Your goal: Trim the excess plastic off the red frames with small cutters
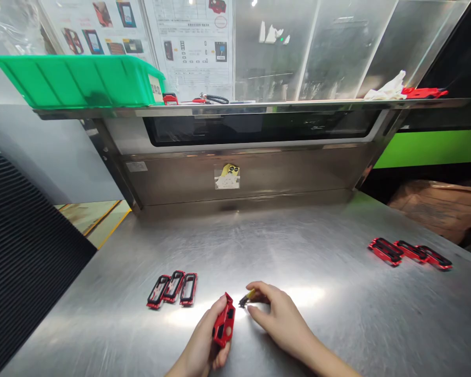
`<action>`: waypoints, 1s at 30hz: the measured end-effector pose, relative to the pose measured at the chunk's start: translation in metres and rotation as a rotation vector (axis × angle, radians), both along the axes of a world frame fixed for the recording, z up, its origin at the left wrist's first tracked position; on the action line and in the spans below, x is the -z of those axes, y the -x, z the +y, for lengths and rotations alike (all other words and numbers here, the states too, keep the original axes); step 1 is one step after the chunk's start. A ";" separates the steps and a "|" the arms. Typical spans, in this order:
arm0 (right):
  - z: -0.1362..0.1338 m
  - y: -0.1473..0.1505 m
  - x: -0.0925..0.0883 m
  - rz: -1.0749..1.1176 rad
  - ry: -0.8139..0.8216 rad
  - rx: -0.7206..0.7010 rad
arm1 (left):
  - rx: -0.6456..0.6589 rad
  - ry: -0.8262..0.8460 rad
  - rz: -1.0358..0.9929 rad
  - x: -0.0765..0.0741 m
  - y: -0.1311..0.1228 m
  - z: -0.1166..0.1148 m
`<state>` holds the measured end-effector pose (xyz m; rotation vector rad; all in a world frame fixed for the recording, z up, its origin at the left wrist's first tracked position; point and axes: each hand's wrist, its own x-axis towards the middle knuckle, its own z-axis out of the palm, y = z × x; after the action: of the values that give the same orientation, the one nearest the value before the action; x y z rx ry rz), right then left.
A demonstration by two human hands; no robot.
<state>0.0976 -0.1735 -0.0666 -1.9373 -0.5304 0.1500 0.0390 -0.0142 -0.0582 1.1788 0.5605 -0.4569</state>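
Red, hard-looking material forms the small oblong casing [224,320], broken by black patches and a pale round spot near its lower end. It stands tilted in the left hand [204,335], over the near middle of the steel table [290,241], gripped with the thumb at its upper left and fingers curled beneath. Just beside it, the right hand [278,314] is partly open, its bent fingers holding a black-and-yellow piece [243,301] too small to identify. Three red-and-black frames [182,289] lie to the left; similar frames [388,252] lie farther right.
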 end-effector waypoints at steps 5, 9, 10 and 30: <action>-0.001 0.006 -0.007 -0.394 -0.043 -0.091 | -0.038 -0.006 0.033 0.007 -0.003 0.000; 0.003 0.014 -0.018 -0.629 -0.155 -0.327 | 0.005 -0.040 -0.030 0.006 -0.005 -0.002; 0.005 0.015 -0.019 -0.663 -0.118 -0.374 | 0.045 -0.055 -0.063 0.004 -0.005 -0.003; 0.012 0.015 -0.005 -0.447 -0.175 -0.342 | 0.195 0.547 -0.204 0.002 0.000 -0.003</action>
<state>0.0824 -0.1612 -0.0614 -1.6971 -1.1331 -0.1148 0.0392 -0.0172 -0.0603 0.7417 0.1255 -0.6025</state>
